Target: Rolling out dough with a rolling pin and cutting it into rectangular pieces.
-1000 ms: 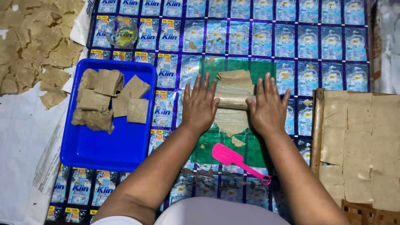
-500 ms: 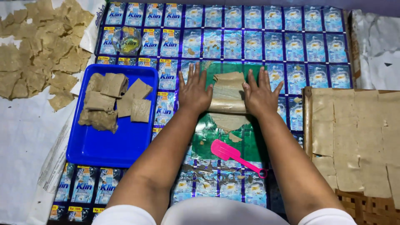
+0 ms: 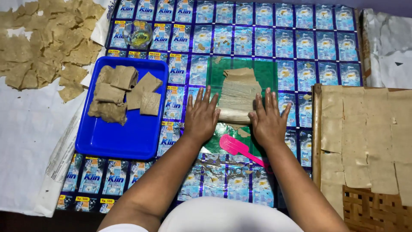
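My left hand [image 3: 201, 117] and my right hand [image 3: 268, 119] lie flat with fingers spread on a green plastic sheet [image 3: 268, 71]. Between them is a pale roller [image 3: 234, 115], and both palms press against its ends. Beyond the roller, a thin, ridged, tan sheet of dough [image 3: 238, 88] stretches away from me on the green sheet. A pink spatula [image 3: 238, 148] lies just in front of my right wrist. Small dough scraps [image 3: 242, 132] sit by the roller.
A blue tray [image 3: 124, 137] holding folded dough slabs [image 3: 116, 92] stands to the left. A small glass bowl [image 3: 137, 33] sits behind it. Dried tan pieces [image 3: 47, 47] cover a white sheet at far left. A woven tray with thin sheets [image 3: 365, 137] is at right.
Both hands first pushed away, then drew back toward me with the roller. The flattened dough now lies beyond the hands.
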